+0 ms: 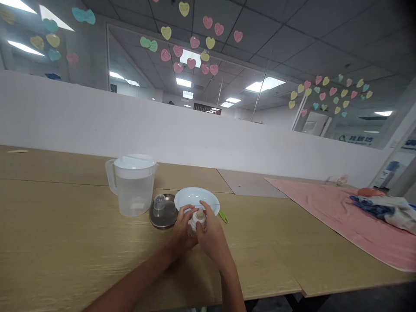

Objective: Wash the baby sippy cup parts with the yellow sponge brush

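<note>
Between my two hands is a baby bottle (198, 218) with a white collar and a pale nipple on top, held above the table just in front of a white bowl (196, 193). My left hand (182, 232) is closed around the bottle's left side. Fingers of my right hand (210, 234) are closed on the collar from the right. The lower part of the bottle is mostly hidden by my hands. To the left, a clear dome-shaped cap (159, 203) stands on a round metal tray (166, 220).
A lidded clear pitcher (134, 190) with liquid stands left of the tray. A green handle (223, 216) sticks out beside the bowl. Pink cloth (341, 212) covers the table's right end, with crumpled fabric (383, 210) on it. A low white partition (195, 134) runs behind the table.
</note>
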The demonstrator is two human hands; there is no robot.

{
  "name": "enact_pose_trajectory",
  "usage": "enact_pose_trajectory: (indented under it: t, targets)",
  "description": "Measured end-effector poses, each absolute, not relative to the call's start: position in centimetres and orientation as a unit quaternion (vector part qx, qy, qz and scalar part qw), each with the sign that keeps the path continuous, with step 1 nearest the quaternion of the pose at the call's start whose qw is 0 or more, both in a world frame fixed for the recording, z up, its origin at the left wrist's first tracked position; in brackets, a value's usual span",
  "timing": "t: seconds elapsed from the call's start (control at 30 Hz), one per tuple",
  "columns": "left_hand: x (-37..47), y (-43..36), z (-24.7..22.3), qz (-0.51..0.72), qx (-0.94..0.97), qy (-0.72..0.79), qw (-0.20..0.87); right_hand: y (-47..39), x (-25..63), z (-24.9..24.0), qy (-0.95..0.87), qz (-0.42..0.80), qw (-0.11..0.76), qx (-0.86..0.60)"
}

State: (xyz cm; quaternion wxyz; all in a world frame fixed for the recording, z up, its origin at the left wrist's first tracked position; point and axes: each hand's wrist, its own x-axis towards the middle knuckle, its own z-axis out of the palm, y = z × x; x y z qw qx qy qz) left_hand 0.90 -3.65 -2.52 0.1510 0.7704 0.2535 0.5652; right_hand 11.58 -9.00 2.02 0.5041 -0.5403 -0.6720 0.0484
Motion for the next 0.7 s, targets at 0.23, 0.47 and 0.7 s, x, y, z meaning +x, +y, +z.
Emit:
enact_pose_trajectory:
  t: [0.23, 0.47, 0.7]
  targets:
    - [1.4, -4.2, -3.2, 0.567, 0.762, 0.289, 0.12, -6.7, 9.8, -0.4, -0.55, -0.11, 0.535, -0.631]
    - [1.6, -4.4, -3.8, 0.575, 0.761, 0.281, 0.109, -7.0, 11.0, 0.8, -0.599, -0.107, 0.466, -0.642]
    - [2.0, -4.0, -4.8, 0.567, 0.762, 0.287, 0.123, -7.2, 13.7, 1.4, -0.684, -0.03, 0.425, -0.592]
